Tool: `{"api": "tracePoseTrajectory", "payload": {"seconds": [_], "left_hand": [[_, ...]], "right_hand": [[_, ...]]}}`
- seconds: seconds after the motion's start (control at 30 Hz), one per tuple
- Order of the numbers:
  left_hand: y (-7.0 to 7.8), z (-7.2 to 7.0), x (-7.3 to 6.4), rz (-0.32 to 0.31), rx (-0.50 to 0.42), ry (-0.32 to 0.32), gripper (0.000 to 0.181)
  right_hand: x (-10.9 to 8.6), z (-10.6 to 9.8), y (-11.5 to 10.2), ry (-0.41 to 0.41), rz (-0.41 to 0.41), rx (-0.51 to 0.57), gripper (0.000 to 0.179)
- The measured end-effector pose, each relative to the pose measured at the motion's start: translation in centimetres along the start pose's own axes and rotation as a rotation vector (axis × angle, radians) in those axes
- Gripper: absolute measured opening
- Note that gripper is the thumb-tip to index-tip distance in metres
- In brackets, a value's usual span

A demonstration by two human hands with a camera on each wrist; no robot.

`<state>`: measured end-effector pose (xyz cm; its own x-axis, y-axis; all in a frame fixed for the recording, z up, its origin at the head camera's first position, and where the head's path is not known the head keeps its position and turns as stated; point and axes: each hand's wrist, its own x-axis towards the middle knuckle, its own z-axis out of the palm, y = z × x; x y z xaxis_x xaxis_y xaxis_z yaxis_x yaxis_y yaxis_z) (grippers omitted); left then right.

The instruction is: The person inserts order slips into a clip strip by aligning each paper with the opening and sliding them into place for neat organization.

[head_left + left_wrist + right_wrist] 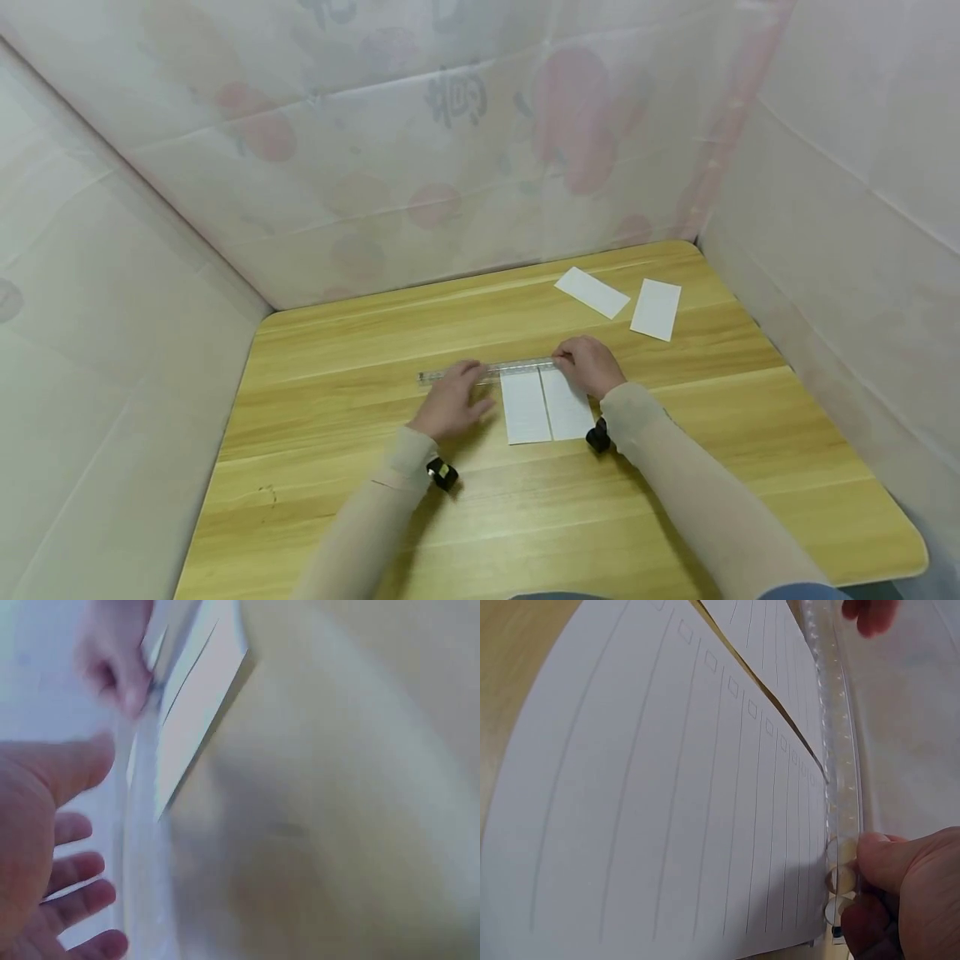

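A clear plastic ruler [519, 367] with a wavy edge lies across the far edges of two white paper slips, the left slip [527, 410] and the right slip [567, 410]. The slips are side by side with a thin gap between them; the right wrist view shows printed lines and small boxes on the paper [645, 795]. My right hand [591, 367] pinches the ruler's right end between thumb and fingers, near its round holes. Over the ruler's left part is my left hand [452, 406], its fingers spread; whether they touch the ruler I cannot tell.
Two more white slips lie at the back right, one slanted [592, 292] and one nearer the right edge [656, 309]. Pale fabric walls [420, 167] stand behind and on both sides of the wooden table [315, 467]. A small black wrist device [442, 473] sits on each sleeve.
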<state>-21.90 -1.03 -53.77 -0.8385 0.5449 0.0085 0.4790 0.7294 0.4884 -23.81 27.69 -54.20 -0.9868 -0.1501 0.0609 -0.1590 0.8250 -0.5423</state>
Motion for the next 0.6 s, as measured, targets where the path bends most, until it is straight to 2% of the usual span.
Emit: {"api": "tracePoseTrajectory", "payload": {"seconds": [0.17,0.23,0.3,0.47,0.6], "left_hand": [[-4.3,-2.5,-0.6,-0.19,-0.076,0.137,0.052],[-5.9,-2.9,-0.8,-0.273,-0.131,0.161,0.047],[-7.2,-2.9,-0.8,-0.33,-0.189,0.168,0.043],[-8.5,-2.8,-0.4,-0.369,-0.294,0.182,0.033],[-8.8,-2.4,-0.4,-0.405,-0.301,0.231,0.026]], "right_hand": [[-0.1,0.0,0.1,0.007,-0.015,0.003,0.011],[0.0,0.0,0.3,0.009,-0.022,0.0,0.011],[0.1,0.0,0.4,0.011,-0.025,-0.004,0.011],[0.7,-0.1,0.6,0.029,-0.028,-0.001,0.008],[0.8,0.0,0.8,0.03,-0.042,0.012,0.009]]}}
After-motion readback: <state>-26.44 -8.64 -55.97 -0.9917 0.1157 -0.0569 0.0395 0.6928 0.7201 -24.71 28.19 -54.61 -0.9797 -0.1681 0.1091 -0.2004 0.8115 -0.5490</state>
